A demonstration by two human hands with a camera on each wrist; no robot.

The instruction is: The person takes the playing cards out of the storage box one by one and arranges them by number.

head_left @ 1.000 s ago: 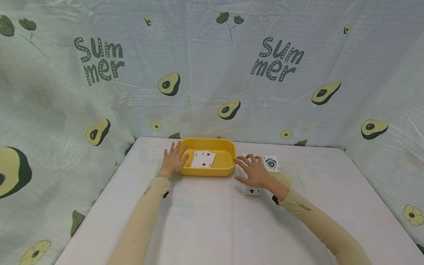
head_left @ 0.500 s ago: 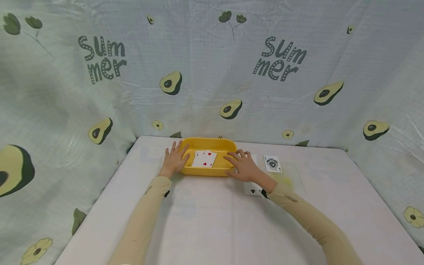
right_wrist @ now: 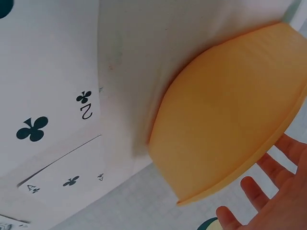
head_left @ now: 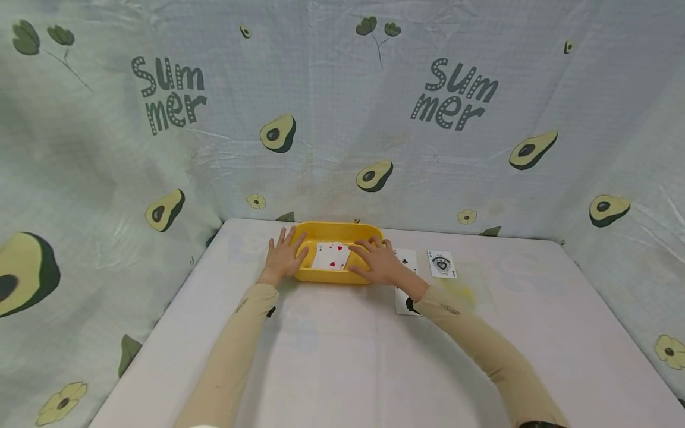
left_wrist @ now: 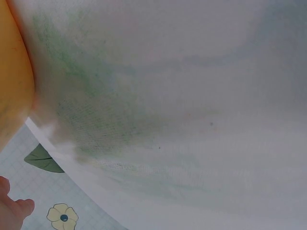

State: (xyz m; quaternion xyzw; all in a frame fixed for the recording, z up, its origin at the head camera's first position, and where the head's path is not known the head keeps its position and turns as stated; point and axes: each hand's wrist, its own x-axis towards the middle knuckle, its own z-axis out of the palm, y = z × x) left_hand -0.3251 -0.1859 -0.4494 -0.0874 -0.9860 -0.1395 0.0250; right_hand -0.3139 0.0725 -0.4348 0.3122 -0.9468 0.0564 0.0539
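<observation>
Your left hand point(head_left: 282, 258) rests flat, fingers spread, on the left side of the yellow tray point(head_left: 321, 276). Your right hand point(head_left: 380, 263) lies spread over its right rim. Red cards point(head_left: 332, 256) lie inside. Club cards point(head_left: 406, 259) lie just right of the tray.

Yellow tray point(head_left: 321, 275) upright on table, red-pip cards point(head_left: 332, 256) face-up inside.

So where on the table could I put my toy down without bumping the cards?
The near half of the table, between the two sleeves, is bare. So is the far-right part beyond the spade card. It is crowded around the yellow tray, where both hands rest, and at the club cards just right of it.
</observation>
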